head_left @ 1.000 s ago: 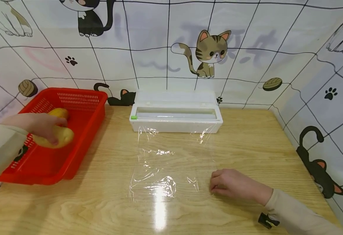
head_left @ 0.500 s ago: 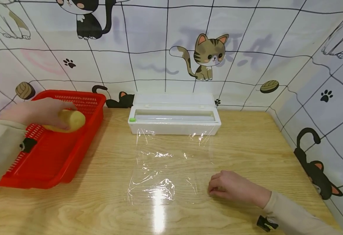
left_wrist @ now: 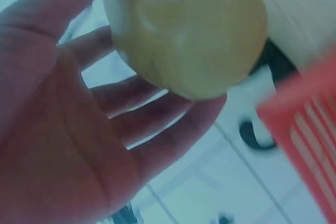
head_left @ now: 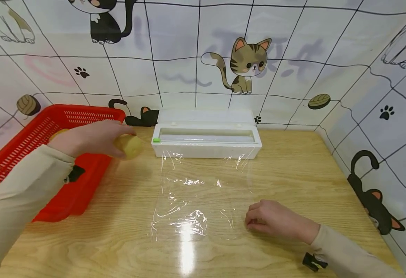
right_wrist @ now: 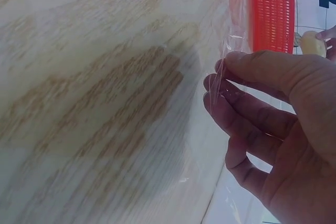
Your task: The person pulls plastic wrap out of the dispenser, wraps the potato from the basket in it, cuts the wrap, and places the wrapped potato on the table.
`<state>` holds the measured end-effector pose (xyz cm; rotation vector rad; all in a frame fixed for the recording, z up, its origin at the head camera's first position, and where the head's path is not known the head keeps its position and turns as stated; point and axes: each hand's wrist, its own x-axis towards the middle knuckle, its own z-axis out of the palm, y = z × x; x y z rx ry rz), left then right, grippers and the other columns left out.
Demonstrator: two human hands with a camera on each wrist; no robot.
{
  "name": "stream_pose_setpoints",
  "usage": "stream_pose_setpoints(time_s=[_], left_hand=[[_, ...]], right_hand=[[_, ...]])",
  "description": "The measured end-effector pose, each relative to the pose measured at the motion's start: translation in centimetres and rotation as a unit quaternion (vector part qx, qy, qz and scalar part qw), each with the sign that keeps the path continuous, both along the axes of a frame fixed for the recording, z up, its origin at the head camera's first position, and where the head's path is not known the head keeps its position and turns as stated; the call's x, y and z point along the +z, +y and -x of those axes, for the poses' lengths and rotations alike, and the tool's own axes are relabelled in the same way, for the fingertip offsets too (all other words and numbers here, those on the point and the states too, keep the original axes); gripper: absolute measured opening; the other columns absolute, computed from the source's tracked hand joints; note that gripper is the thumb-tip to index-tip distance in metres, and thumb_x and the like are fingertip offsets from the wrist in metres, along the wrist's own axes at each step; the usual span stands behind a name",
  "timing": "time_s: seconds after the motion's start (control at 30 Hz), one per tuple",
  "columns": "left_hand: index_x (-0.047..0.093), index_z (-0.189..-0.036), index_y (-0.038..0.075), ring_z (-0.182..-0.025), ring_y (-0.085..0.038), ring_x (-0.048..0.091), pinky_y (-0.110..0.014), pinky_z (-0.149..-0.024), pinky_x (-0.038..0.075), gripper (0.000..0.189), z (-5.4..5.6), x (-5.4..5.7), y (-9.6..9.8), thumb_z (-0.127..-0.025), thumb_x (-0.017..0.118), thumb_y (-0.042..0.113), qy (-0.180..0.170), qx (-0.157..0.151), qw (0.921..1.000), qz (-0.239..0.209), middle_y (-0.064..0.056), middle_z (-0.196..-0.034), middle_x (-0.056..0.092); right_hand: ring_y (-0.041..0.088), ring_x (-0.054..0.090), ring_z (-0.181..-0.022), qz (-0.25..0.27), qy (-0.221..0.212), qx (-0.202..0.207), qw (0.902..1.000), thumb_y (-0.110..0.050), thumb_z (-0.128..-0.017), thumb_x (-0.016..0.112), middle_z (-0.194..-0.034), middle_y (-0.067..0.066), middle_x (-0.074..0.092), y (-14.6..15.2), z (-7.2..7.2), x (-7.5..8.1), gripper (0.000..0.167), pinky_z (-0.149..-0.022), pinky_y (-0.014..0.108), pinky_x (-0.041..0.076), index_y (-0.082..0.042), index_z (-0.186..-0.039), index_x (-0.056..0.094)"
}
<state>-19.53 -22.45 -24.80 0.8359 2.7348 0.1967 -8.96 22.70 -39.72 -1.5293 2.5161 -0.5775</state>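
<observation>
My left hand (head_left: pixel 100 139) grips a yellow potato (head_left: pixel 129 146) past the right rim of the red basket. In the left wrist view the thumb and fingers curl round the potato (left_wrist: pixel 186 32). A sheet of clear cling film (head_left: pixel 192 193) stretches from the white dispenser box (head_left: pixel 206 151) toward the front of the table. My right hand (head_left: pixel 276 220) rests low at the film's right side. The right wrist view shows the thumb and fingers of this hand (right_wrist: pixel 273 108) pinching the edge of the cling film (right_wrist: pixel 235 45).
The red basket (head_left: pixel 75 208) stands at the left, with another yellow potato (head_left: pixel 58 133) partly hidden behind the left hand. Behind the wooden table (head_left: pixel 293 166) rises a wall covering (head_left: pixel 175 73) printed with cats. The dispenser's lid (head_left: pixel 206 116) is raised.
My left hand has lifted the potato out of the red basket and carried it rightward over the rim. The basket's near end has swung right. The right hand stays at the film.
</observation>
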Motion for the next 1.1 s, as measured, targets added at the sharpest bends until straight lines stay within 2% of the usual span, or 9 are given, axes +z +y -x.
stream_pose_setpoints(time_s=[0.2,0.4,0.57,0.73,0.87,1.1], left_hand=[[0.06,-0.117,0.005,-0.088,-0.024,0.055,-0.042,-0.077,0.048,0.048,-0.5,-1.6,4.4,-0.076,0.082,0.017,-0.032,-0.075,0.9963,-0.028,-0.004,-0.096,0.061],[0.059,-0.117,0.008,-0.085,-0.022,0.054,-0.039,-0.078,0.047,0.047,-1.1,-3.5,8.7,-0.077,0.081,0.02,-0.063,-0.119,0.9907,-0.019,-0.004,-0.094,0.059],[0.059,-0.12,0.008,-0.086,-0.019,0.054,-0.035,-0.078,0.047,0.051,-1.3,-6.1,11.7,-0.078,0.081,0.026,-0.074,-0.165,0.9834,-0.013,-0.003,-0.096,0.06],[0.058,-0.123,0.007,-0.092,-0.019,0.055,-0.034,-0.081,0.046,0.052,-1.2,-8.4,13.8,-0.08,0.078,0.028,-0.096,-0.189,0.9772,0.006,-0.003,-0.101,0.061],[0.057,-0.125,0.008,-0.093,-0.019,0.055,-0.034,-0.083,0.045,0.052,-1.3,-9.2,15.4,-0.082,0.076,0.029,-0.108,-0.212,0.9711,0.024,-0.003,-0.101,0.061],[0.052,-0.129,0.005,-0.091,-0.016,0.056,-0.03,-0.082,0.045,0.053,-1.7,-9.8,17.6,-0.086,0.072,0.028,-0.157,-0.239,0.958,0.02,-0.003,-0.101,0.062]], right_hand=[[-0.004,0.054,-0.072,-0.003,-0.004,-0.001,1.0,-0.008,-0.082,0.075,-0.082,-0.014,0.061,0.0,0.4,0.2,0.01,-0.065,0.018,0.047,-0.016,-0.085,0.07],[-0.003,0.056,-0.071,-0.001,0.015,0.003,0.9999,-0.008,-0.08,0.076,-0.081,-0.013,0.063,0.0,0.9,0.2,0.01,-0.065,0.02,0.047,-0.015,-0.083,0.07],[-0.004,0.055,-0.07,0.003,0.018,0.006,0.9998,-0.011,-0.08,0.077,-0.08,-0.014,0.062,0.0,0.9,0.0,0.01,-0.063,0.02,0.047,-0.016,-0.082,0.069],[-0.005,0.055,-0.072,0.0,0.003,0.0,1.0,-0.01,-0.081,0.076,-0.082,-0.014,0.062,0.1,0.8,-0.2,0.01,-0.065,0.021,0.047,-0.017,-0.084,0.069],[-0.005,0.055,-0.074,-0.005,-0.008,-0.005,0.9999,-0.011,-0.083,0.075,-0.083,-0.015,0.062,0.1,0.8,-0.4,0.008,-0.067,0.02,0.048,-0.017,-0.086,0.07],[-0.005,0.054,-0.073,0.001,0.001,0.002,1.0,-0.012,-0.083,0.075,-0.082,-0.015,0.061,0.2,0.6,-0.9,0.008,-0.066,0.019,0.047,-0.017,-0.085,0.07]])
